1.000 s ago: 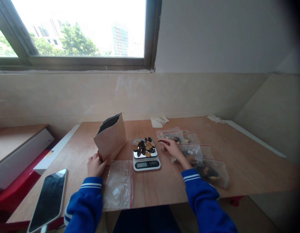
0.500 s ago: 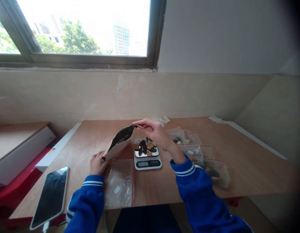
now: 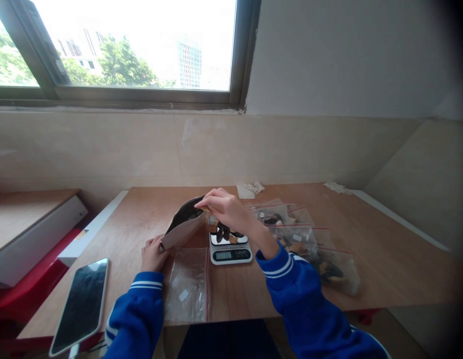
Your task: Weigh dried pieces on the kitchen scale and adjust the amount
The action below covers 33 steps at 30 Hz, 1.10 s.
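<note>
My left hand is closed on the left end of a pale paper-like pouch, whose dark-lined mouth gapes upward. At the right side of that mouth, my right hand pinches a small tan dried slice. Just below and right of the pouch is a white digital kitchen scale; its display digits are too faint to read. Dark and tan dried slices are heaped on its platform, partly hidden by my right hand. A clear zip bag with a red seal strip lies flat left of the scale.
Several clear zip bags with dried pieces inside overlap on the right of the wooden table. A phone with a cable lies at the left edge. Crumpled tissue sits at the back, near the wall.
My right hand has shifted left and slightly down from the pouch's right corner to its mouth, fingers now pointing into it. My left hand keeps its hold.
</note>
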Motion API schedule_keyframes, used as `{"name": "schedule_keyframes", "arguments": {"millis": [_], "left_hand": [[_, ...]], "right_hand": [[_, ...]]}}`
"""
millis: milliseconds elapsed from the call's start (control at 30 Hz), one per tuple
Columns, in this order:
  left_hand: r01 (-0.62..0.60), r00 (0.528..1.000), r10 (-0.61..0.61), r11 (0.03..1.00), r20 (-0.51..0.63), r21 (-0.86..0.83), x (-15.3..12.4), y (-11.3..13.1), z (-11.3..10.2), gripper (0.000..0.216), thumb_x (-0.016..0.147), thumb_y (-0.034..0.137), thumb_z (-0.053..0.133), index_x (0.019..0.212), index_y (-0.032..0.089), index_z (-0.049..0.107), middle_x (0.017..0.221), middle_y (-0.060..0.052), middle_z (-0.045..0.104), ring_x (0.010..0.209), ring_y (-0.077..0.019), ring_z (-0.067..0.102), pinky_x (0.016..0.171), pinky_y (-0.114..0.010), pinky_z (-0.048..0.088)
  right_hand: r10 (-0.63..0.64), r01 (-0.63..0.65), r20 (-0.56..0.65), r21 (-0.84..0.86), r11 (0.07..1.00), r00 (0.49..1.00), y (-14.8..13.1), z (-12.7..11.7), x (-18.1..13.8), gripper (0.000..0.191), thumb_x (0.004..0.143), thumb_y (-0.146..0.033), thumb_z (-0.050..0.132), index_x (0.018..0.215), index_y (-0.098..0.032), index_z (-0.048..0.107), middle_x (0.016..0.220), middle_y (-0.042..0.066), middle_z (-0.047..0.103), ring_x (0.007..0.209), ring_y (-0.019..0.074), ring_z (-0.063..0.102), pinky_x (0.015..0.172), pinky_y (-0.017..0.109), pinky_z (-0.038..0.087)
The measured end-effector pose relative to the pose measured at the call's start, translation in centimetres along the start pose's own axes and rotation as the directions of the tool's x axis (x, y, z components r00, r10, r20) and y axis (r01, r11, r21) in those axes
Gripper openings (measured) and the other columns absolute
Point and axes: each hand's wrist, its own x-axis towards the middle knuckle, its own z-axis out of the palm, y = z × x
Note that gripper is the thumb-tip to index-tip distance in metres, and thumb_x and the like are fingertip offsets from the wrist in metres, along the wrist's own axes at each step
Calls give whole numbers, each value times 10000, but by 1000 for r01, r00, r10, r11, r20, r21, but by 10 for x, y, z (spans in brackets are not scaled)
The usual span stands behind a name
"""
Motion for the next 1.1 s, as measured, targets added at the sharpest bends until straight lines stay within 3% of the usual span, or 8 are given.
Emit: {"name": "schedule_keyframes", "arguments": {"millis": [133,267,467,600,700,867,1000,1100], "left_hand": [[4,1000,-3,1000,3,-29,-1,3,-2,385,696,305,595,1056,210,697,994,-90,698,992,-309,584,842,-418,462],[-15,1000,14,998,-20,-66,-1,5,-3,438,693,278,597,1118,205,674,1067,-99,692,983,-314,593,856,-447,462],[-84,996,77,974,-42,-212,0,3,-2,495,701,229,549,1188,207,634,1174,-92,658,1043,-306,584,933,-470,444],[-146,989,143,919,-33,-367,-3,9,-9,513,692,208,540,1197,174,616,1196,-105,634,1111,-286,571,956,-432,452],[-172,984,177,874,-33,-455,-6,18,-17,525,691,218,554,1209,154,600,1200,-120,617,1146,-284,556,964,-420,456],[-179,982,180,830,-50,-528,-9,28,-26,478,679,240,579,1146,150,632,1142,-126,626,1112,-292,575,973,-437,452],[-191,980,189,824,-60,-533,-10,30,-28,474,669,273,598,1123,141,640,1139,-131,624,1103,-302,578,979,-447,447],[-189,981,181,835,-66,-517,-10,31,-28,473,671,303,618,1116,144,640,1135,-130,622,1100,-304,577,979,-446,447]], "right_hand": [[36,-35,24,-23,999,999,-6,-6,-6,268,891,-57,497,1040,-195,672,974,46,642,974,153,549,860,279,460],[114,-93,98,-196,976,989,-17,-8,-7,245,899,-84,494,1024,-191,675,934,41,650,953,174,523,891,327,406],[270,-132,165,-569,812,949,-37,-3,-9,246,929,-148,445,1066,-167,648,968,87,627,958,225,508,874,395,366],[307,-101,172,-705,702,936,-50,2,-13,251,896,-110,468,1099,-141,612,998,106,615,960,261,523,843,412,392],[327,-103,168,-735,670,930,-59,5,-14,272,852,-36,497,1078,-137,609,991,97,625,941,258,544,820,391,422],[366,-167,158,-681,713,917,-69,8,-10,276,868,10,474,1066,-127,609,1002,91,655,934,212,585,835,324,455],[368,-175,176,-646,743,913,-69,8,-8,145,919,-147,512,985,-148,641,966,79,688,917,223,605,829,344,469],[319,-104,234,-635,766,919,-70,7,-8,176,928,-260,523,937,-155,663,920,78,706,918,238,612,824,364,475]]}}
